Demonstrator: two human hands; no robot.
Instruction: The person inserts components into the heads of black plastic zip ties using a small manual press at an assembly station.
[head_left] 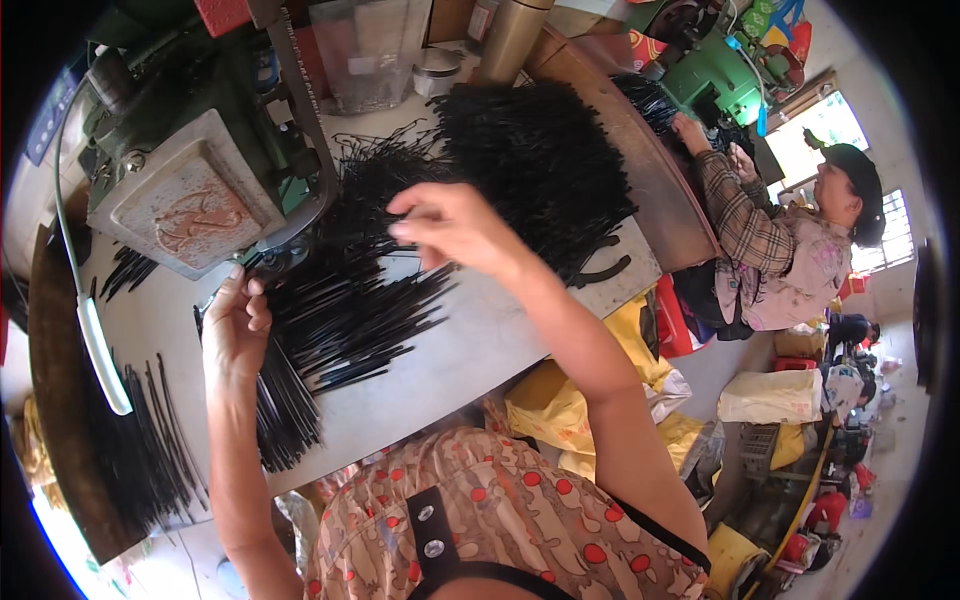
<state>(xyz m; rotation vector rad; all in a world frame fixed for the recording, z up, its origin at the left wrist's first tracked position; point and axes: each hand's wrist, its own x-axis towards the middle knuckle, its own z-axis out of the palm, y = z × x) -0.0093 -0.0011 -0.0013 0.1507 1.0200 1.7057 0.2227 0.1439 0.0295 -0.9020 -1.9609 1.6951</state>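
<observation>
My left hand (pixel 237 318) is up against the working point of a green machine (pixel 205 195) with a pale square cover plate. Its thumb and fingers are pinched together there, and what they hold is too small or hidden to make out. My right hand (pixel 455 228) hovers over the black strips, slightly blurred, with thumb and forefinger apart and nothing visible between them. Thin black strips (pixel 350 320) lie loose on the table beside the machine. A second bunch (pixel 285 420) extends below my left hand, and a thick, dense pile (pixel 530 160) is heaped farther back on the right.
More strips (pixel 140 440) hang over the left edge of the table (pixel 400 360). A white lamp tube (pixel 103 355) bends down at the left. A clear plastic bin (pixel 370 60), a lidded jar (pixel 436 72) and a flask (pixel 512 40) stand behind. A co-worker (pixel 790 250) sits at another green machine.
</observation>
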